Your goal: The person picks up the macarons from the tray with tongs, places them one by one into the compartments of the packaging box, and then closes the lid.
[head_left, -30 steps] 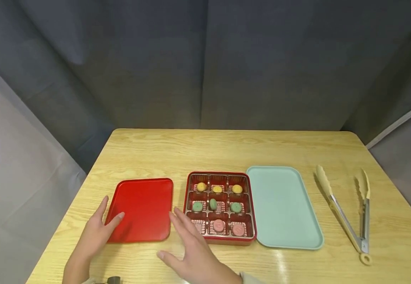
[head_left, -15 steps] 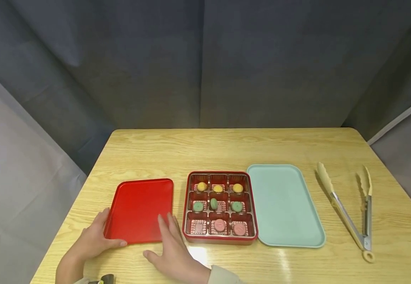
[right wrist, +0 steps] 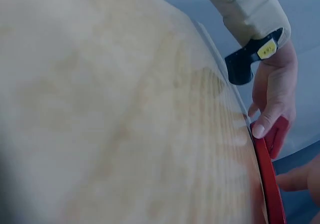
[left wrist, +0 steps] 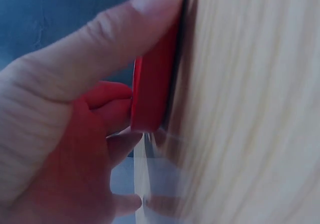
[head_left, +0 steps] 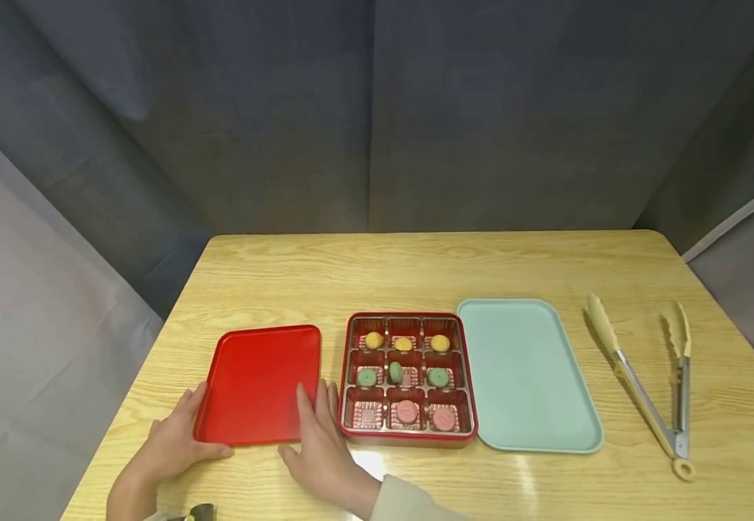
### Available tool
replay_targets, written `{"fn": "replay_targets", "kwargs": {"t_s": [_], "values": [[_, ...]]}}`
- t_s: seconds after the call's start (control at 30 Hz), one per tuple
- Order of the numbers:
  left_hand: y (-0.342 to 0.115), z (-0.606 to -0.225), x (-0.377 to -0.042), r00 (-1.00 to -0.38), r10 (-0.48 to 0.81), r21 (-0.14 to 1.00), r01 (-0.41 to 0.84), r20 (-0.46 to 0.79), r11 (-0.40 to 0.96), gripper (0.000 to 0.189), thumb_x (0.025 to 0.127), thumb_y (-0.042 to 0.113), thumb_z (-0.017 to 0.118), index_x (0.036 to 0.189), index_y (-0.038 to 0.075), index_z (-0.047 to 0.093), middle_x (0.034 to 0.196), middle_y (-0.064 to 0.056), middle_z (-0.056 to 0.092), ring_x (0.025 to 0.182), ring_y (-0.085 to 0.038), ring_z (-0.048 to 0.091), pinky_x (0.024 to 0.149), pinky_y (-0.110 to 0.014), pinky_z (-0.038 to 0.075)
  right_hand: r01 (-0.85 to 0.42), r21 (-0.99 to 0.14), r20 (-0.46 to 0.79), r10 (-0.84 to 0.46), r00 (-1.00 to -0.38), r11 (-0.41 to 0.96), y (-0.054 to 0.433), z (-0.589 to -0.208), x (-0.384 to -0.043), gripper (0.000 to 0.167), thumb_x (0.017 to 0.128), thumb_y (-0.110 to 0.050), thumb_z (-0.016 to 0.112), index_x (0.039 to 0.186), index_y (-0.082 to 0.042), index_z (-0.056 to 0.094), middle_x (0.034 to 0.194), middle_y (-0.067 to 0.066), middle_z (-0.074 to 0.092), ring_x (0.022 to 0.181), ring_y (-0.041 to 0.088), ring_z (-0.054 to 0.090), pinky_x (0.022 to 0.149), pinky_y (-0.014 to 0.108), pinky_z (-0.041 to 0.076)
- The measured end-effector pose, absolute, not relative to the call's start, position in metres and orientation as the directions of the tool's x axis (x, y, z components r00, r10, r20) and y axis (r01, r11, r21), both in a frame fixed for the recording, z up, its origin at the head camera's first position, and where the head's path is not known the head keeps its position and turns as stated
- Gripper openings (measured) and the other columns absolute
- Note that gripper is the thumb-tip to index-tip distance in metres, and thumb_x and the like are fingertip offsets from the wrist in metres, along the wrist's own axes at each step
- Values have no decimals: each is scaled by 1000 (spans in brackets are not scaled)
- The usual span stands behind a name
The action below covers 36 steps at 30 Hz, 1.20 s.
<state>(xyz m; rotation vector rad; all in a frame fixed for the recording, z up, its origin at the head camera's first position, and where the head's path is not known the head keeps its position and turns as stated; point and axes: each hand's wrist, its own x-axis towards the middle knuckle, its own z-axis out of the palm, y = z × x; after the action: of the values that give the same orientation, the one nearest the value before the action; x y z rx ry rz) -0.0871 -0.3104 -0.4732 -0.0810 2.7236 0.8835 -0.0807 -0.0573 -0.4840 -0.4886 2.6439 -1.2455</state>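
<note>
A square red lid (head_left: 256,376) lies flat on the table at the left. My left hand (head_left: 168,441) holds its near left corner, with the thumb along the front edge and the fingers against the left side. In the left wrist view, the left thumb (left wrist: 110,38) touches the lid's rim. My right hand (head_left: 321,452) touches the lid's near right corner, its fingers fairly straight along the right edge. Just right of that hand sits a red tin box (head_left: 409,438) with a divided insert holding yellow macarons (head_left: 440,343), green macarons (head_left: 438,377) and pink macarons (head_left: 407,411).
A pale green tray (head_left: 527,376) lies against the tin's right side. Farther right rest spread tongs (head_left: 640,401) with cream tips. A dark curtain (head_left: 377,116) hangs behind the wooden table (head_left: 429,264). The tin's front left compartment holds no macaron.
Both hands have come down to the lid's near corners. The right hand has moved left and away from the tin's front left compartment. The lid, tin, tray and tongs stay put.
</note>
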Motion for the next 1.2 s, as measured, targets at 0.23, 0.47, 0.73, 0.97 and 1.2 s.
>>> {"fn": "replay_targets", "kwargs": {"t_s": [0.23, 0.47, 0.73, 0.97, 1.2], "values": [[-308, -473, -84, -961, 17, 585, -153, -276, 796, 124, 57, 43, 86, 149, -1, 15, 149, -33, 21, 137, -52, 14, 99, -78, 9, -228, -763, 6, -346, -938, 605, -60, -484, -85, 84, 81, -16, 72, 148, -3, 24, 154, 29, 7, 142, 43, 1, 106, 47, 39], [-304, -470, -79, -952, -22, 586, -206, -305, 784, 127, 57, 50, 85, 151, 6, 13, 150, -27, 25, 135, -48, 25, 102, -69, 29, -205, -780, -7, -336, -942, 591, -59, -486, -86, 84, 80, -14, 72, 149, -5, 24, 155, 27, 6, 143, 41, 2, 106, 46, 39], [-310, -457, -73, -955, -22, 645, -216, -296, 733, 122, 62, 44, 84, 151, 3, 11, 151, -24, 25, 137, -43, 24, 104, -66, 29, -192, -816, 5, -325, -946, 546, -61, -477, -83, 84, 80, -17, 74, 149, -8, 26, 156, 22, 10, 143, 39, 9, 107, 48, 37], [-309, -446, -71, -969, -19, 672, -185, -246, 717, 120, 64, 42, 84, 151, 6, 10, 152, -23, 26, 136, -42, 27, 100, -62, 36, -174, -848, 4, -321, -947, 500, -56, -459, -83, 83, 84, -23, 70, 150, -12, 22, 158, 16, 6, 144, 33, 8, 111, 46, 29], [-301, -436, -73, -968, -43, 694, -208, -247, 689, 118, 65, 42, 84, 153, 18, 8, 154, -17, 24, 126, -41, 36, 96, -58, 40, -146, -868, -12, -312, -950, 475, -48, -444, -87, 83, 84, -23, 70, 151, -14, 22, 158, 13, 3, 139, 37, 24, 109, 46, 35]]}}
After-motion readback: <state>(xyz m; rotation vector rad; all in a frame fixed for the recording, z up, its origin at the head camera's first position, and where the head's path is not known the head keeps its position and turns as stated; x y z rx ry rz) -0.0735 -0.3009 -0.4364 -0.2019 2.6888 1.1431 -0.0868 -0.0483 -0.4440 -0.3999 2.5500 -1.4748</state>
